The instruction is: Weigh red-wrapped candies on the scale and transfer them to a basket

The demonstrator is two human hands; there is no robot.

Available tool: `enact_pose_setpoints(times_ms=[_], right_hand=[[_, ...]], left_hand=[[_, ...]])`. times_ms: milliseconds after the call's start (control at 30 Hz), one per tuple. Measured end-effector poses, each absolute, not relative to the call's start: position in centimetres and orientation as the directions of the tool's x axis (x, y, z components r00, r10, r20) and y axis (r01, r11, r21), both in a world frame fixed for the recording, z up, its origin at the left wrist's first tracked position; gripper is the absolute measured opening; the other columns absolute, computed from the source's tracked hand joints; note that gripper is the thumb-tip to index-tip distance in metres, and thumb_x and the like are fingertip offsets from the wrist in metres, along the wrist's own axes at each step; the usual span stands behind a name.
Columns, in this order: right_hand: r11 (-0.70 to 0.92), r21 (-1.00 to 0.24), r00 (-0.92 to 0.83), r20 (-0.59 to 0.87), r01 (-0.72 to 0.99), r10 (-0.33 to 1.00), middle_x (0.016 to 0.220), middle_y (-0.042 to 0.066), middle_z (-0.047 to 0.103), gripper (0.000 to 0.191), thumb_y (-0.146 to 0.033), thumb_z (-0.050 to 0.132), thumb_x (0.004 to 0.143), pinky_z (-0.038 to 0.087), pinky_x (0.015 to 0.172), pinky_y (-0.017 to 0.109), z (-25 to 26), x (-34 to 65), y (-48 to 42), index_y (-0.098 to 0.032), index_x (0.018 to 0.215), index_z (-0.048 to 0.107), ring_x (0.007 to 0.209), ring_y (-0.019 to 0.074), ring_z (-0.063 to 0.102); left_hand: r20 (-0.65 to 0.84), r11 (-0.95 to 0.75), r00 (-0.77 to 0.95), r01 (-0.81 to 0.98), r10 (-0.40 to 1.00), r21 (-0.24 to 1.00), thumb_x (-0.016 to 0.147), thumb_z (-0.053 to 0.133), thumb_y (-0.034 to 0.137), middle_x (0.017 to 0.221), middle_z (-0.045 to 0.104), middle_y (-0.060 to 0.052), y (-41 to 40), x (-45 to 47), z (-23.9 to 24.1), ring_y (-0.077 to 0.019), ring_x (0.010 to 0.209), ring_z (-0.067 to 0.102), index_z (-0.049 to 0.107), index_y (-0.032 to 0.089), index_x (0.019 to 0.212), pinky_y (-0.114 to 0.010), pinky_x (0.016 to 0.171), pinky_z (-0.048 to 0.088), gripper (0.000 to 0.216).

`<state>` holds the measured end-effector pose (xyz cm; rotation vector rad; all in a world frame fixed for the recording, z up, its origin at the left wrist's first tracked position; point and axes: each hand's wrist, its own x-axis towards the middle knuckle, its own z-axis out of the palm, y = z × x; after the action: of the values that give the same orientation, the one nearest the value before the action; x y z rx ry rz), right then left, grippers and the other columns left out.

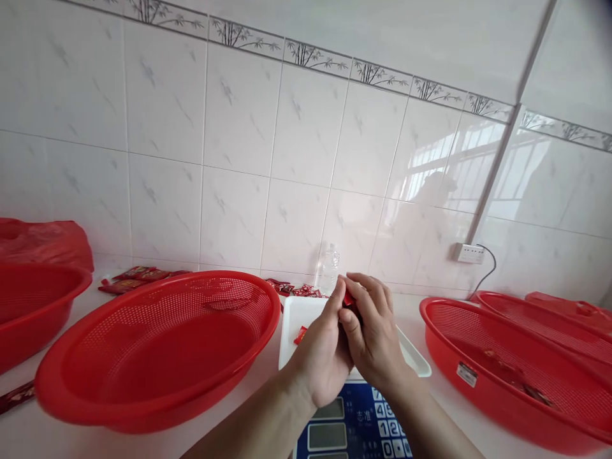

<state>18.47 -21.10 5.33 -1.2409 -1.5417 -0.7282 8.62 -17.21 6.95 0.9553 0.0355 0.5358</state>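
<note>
Left hand [320,360] and right hand [375,331] pinched together on one small red packet [349,298].

From the head view, I grip the packet between the thumbs and fingertips of both hands, held up over the white tray [292,311] that sits on the scale [356,426]. Only a sliver of red shows between my fingers. I judge it to be very light, soft and crinkly, with a slick wrapper: unlikely to break, but easy to crumple or let slip. A light fingertip pinch on its flat faces or sealed edge should suit it best. A second packet [300,335] lies on the tray near my left hand. A big red basket [162,347] stands just beside the tray on the left and another basket [516,376] on the right. More loose packets [136,276] and a clear bottle [327,268] sit on the tabletop [29,440] by the wall.
</note>
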Motion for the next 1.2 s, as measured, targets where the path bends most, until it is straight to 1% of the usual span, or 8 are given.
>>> enact_pose_setpoints(times_ms=[133,233,433,600,700,833,1033,1200], right_hand=[[0.250,-0.089,-0.031,0.897,0.964,0.442,0.150,0.006,0.032,0.046,-0.044,0.026,0.100,0.021,0.109,0.062,4.9,19.6,-21.4,-0.028,0.142,0.036,0.142,0.0343,0.015],[0.333,-0.136,-0.053,0.863,0.933,0.502,0.150,0.004,0.033,0.049,-0.046,0.026,0.100,0.023,0.111,0.060,4.8,20.5,-21.5,-0.030,0.147,0.028,0.144,0.0313,0.012],[0.453,-0.330,-0.012,0.798,0.828,0.602,0.148,0.001,0.041,0.048,-0.046,0.032,0.100,0.029,0.112,0.054,5.5,21.8,-21.8,-0.032,0.146,0.031,0.143,0.0248,0.021],[0.368,-0.546,0.089,0.638,0.753,0.765,0.136,0.005,0.055,0.045,-0.047,0.039,0.097,0.048,0.096,0.046,6.2,24.2,-22.3,-0.032,0.139,0.043,0.123,0.0244,0.052],[0.238,-0.476,-0.022,0.415,0.847,0.909,0.125,0.005,0.063,0.044,-0.043,0.054,0.090,0.050,0.089,0.044,5.8,25.1,-22.4,-0.032,0.133,0.052,0.110,0.0266,0.060],[0.229,-0.378,-0.152,0.224,0.897,0.963,0.115,0.003,0.067,0.047,-0.030,0.069,0.076,0.049,0.084,0.039,5.0,24.7,-22.0,-0.033,0.122,0.060,0.102,0.0266,0.062],[0.242,-0.375,-0.179,0.195,0.895,0.964,0.097,0.002,0.070,0.032,-0.020,0.064,0.073,0.047,0.071,0.031,4.6,24.3,-21.4,-0.029,0.104,0.066,0.086,0.0218,0.063],[0.163,-0.365,-0.100,0.186,0.917,0.977,0.090,0.001,0.072,0.028,-0.023,0.054,0.081,0.045,0.070,0.031,4.8,25.1,-21.5,-0.029,0.106,0.066,0.083,0.0211,0.064]], left_hand=[[0.149,0.405,0.858,-0.378,0.492,0.832,0.083,0.059,0.058,0.088,0.063,-0.004,-16.7,9.2,6.5,-0.0182,0.079,0.062,0.059,0.024,0.111,-0.026,0.062,0.046,0.044],[0.114,0.402,0.852,-0.355,0.512,0.844,0.078,0.068,0.051,0.077,0.058,0.001,-16.2,9.7,6.1,-0.0126,0.064,0.057,0.059,0.024,0.103,-0.022,0.054,0.041,0.038],[0.108,0.471,0.827,-0.416,0.552,0.778,0.076,0.074,0.041,0.081,0.060,0.001,-15.4,10.0,6.3,-0.0116,0.068,0.058,0.060,0.023,0.097,-0.023,0.060,0.047,0.031],[0.077,0.387,0.656,-0.531,0.751,0.753,0.075,0.075,0.037,0.076,0.059,-0.002,-14.2,9.2,7.7,-0.0132,0.066,0.058,0.059,0.016,0.086,-0.024,0.053,0.048,0.028],[0.083,0.347,0.577,-0.593,0.812,0.727,0.075,0.076,0.034,0.079,0.059,-0.002,-13.6,8.8,8.3,-0.0138,0.068,0.059,0.059,0.016,0.085,-0.023,0.052,0.049,0.027],[0.086,0.344,0.563,-0.611,0.822,0.713,0.077,0.075,0.032,0.082,0.059,-0.002,-13.4,8.6,8.5,-0.0143,0.070,0.059,0.059,0.018,0.086,-0.025,0.053,0.049,0.024],[0.106,0.311,0.542,-0.620,0.834,0.720,0.076,0.076,0.032,0.082,0.059,-0.001,-13.6,8.6,8.4,-0.0149,0.069,0.060,0.059,0.018,0.084,-0.025,0.052,0.049,0.023],[0.121,0.300,0.539,-0.626,0.834,0.719,0.075,0.077,0.031,0.080,0.058,-0.002,-13.5,8.8,8.3,-0.0149,0.069,0.059,0.059,0.017,0.083,-0.026,0.053,0.049,0.024]])
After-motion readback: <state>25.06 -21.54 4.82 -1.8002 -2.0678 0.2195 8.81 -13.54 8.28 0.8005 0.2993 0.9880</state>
